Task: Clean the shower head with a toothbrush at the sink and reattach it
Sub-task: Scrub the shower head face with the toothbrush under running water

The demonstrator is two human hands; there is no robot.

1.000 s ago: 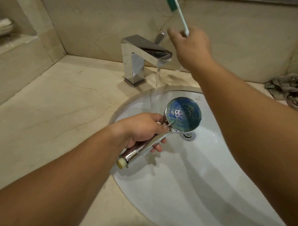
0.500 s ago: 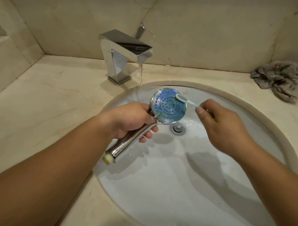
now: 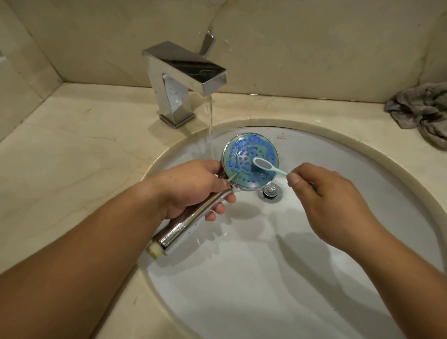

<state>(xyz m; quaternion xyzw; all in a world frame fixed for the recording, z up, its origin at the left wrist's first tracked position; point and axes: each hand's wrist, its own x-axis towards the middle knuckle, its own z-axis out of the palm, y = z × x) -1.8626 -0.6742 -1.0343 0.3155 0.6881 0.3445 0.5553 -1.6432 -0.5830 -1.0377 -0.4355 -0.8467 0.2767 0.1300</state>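
— From over the shoulder, what's the worry?

— The left hand [image 3: 196, 191] has its fingers curled round the chrome handle of the shower head [image 3: 251, 161], holding it face-up over the sink [image 3: 370, 175], just above the drain [image 3: 269, 191]. That handle looks wet and slick. I'd guess a hard scrub could twist it loose and knock it against the bowl.

— And the other hand?

— The right hand [image 3: 326, 199] pinches the very end of the toothbrush [image 3: 265, 165] between thumb and fingers, with the brush head lying on the blue face. Held that far back, it could flick out and drop toward the drain.

— Water running?

— Yes, the tap [image 3: 185, 75] pours a thin stream past the left edge of the face. Tip the face into it and it may spray onto the counter [image 3: 72, 150]. The rag [image 3: 430, 111] sits well apart, at the back right.
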